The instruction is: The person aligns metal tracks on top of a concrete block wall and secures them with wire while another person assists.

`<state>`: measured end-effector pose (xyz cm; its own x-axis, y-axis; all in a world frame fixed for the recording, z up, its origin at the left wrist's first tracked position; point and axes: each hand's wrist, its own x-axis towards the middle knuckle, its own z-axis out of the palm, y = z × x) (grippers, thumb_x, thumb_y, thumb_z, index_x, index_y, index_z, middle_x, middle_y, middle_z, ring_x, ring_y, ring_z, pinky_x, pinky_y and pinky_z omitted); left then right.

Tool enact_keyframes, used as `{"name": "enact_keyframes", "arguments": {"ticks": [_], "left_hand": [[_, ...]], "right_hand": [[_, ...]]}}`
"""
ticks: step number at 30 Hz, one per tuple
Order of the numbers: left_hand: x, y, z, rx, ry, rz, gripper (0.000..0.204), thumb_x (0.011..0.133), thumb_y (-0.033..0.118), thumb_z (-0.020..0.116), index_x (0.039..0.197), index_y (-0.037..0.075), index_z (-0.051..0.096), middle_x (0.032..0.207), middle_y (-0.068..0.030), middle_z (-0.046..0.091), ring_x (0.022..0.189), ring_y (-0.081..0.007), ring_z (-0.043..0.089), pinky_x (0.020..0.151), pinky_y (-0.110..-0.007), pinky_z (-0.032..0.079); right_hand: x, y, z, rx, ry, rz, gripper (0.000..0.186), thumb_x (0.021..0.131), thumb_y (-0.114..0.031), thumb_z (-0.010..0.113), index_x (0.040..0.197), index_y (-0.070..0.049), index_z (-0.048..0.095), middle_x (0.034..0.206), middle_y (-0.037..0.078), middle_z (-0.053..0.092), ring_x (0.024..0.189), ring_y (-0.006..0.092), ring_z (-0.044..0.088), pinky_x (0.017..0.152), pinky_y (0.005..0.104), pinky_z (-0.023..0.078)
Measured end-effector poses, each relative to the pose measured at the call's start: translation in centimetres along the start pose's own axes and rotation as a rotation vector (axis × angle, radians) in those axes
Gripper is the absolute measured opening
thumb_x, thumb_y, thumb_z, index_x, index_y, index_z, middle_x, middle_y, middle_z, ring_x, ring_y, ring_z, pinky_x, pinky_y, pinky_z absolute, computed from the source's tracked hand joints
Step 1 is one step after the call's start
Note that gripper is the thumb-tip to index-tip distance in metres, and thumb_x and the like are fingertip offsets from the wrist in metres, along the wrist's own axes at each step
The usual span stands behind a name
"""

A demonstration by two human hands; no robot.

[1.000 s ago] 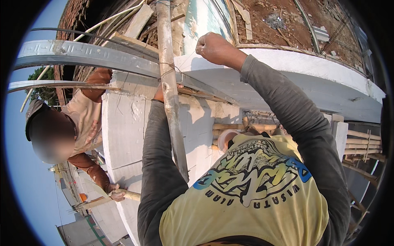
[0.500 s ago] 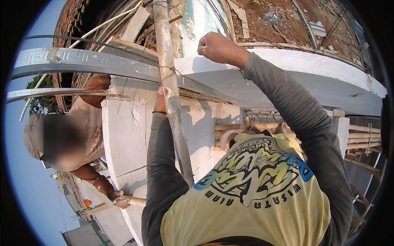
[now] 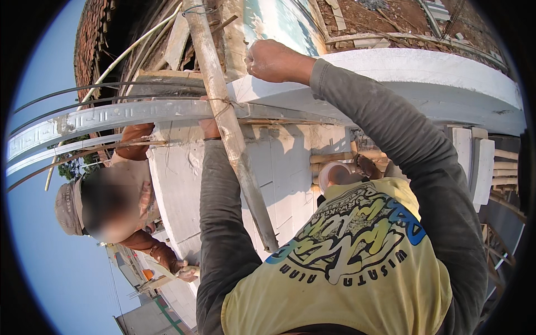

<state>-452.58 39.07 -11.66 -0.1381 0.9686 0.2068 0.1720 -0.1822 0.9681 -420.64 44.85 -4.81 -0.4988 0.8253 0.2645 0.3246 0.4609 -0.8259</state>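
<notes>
My left hand is closed around a silver metal channel, partly hidden behind an upright wooden pole. The channel runs from the left to the white block wall and passes behind the pole. Over the left end of that wall's top edge, my right hand is closed like a fist or pinch. What it holds, if anything, is too small to make out. Wire is tied around the pole close to my left hand.
A co-worker in a cap stands at the left behind the block wall, one hand near its edge. Thin dark rods cross the upper left. Below me are a bucket and bamboo poles. Rubble ground lies beyond.
The whole view has shifted, with the co-worker now further right and lower. My right hand appears slightly further left, still closed. My left hand stays at the channel by the pole.
</notes>
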Motion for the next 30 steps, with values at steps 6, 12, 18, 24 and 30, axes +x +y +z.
{"name": "enact_keyframes", "arguments": {"ticks": [6,12,18,24,30], "left_hand": [[4.3,0.7,1.3,-0.129,-0.268,-0.222,0.041,0.093,0.018,0.061,0.125,-0.002,0.049,0.105,-0.0092,0.062,0.089,-0.0176,0.062,0.077,-0.029,0.055],[7.4,1.3,2.7,-0.216,-0.52,-0.327,0.049,0.095,0.024,0.057,0.131,-0.005,0.043,0.109,-0.0123,0.062,0.096,-0.0193,0.061,0.084,-0.03,0.053],[9.4,2.2,3.6,-0.237,-0.701,-0.389,0.057,0.097,0.03,0.053,0.136,-0.008,0.037,0.113,-0.0154,0.061,0.103,-0.0209,0.061,0.09,-0.03,0.051],[6.8,5.8,4.9,-0.225,-0.55,-0.404,0.067,0.1,0.044,0.043,0.14,-0.008,0.035,0.132,-0.023,0.052,0.122,-0.0255,0.053,0.101,-0.032,0.045],[-3.1,8.9,-2.9,0.049,-0.039,-0.516,0.059,0.098,0.038,0.049,0.138,-0.005,0.041,0.132,-0.0215,0.053,0.119,-0.0283,0.054,0.103,-0.039,0.042]], "right_hand": [[0.2,0.5,0.2,0.02,-0.022,0.066,0.021,0.079,-0.013,0.057,0.081,0.005,0.067,0.076,0.026,0.064,0.074,0.0402,0.062,0.073,0.0456,0.049],[-0.1,-0.2,-0.1,-0.019,-0.078,-0.045,0.021,0.079,-0.015,0.057,0.078,0.004,0.066,0.076,0.025,0.064,0.075,0.0394,0.062,0.074,0.0451,0.049],[-0.3,-1.7,-1.6,0.063,-0.085,-0.047,0.022,0.079,-0.015,0.058,0.076,0.006,0.065,0.075,0.027,0.062,0.073,0.0406,0.062,0.069,0.0457,0.049],[0.5,0.0,-1.2,0.001,-0.035,-0.06,0.022,0.08,-0.014,0.058,0.079,0.007,0.065,0.074,0.029,0.061,0.068,0.0412,0.06,0.068,0.0465,0.048],[0.7,-1.5,-1.3,0.038,-0.108,-0.03,0.025,0.081,-0.016,0.056,0.075,0.007,0.064,0.069,0.029,0.059,0.065,0.0408,0.059,0.068,0.0467,0.048]]}}
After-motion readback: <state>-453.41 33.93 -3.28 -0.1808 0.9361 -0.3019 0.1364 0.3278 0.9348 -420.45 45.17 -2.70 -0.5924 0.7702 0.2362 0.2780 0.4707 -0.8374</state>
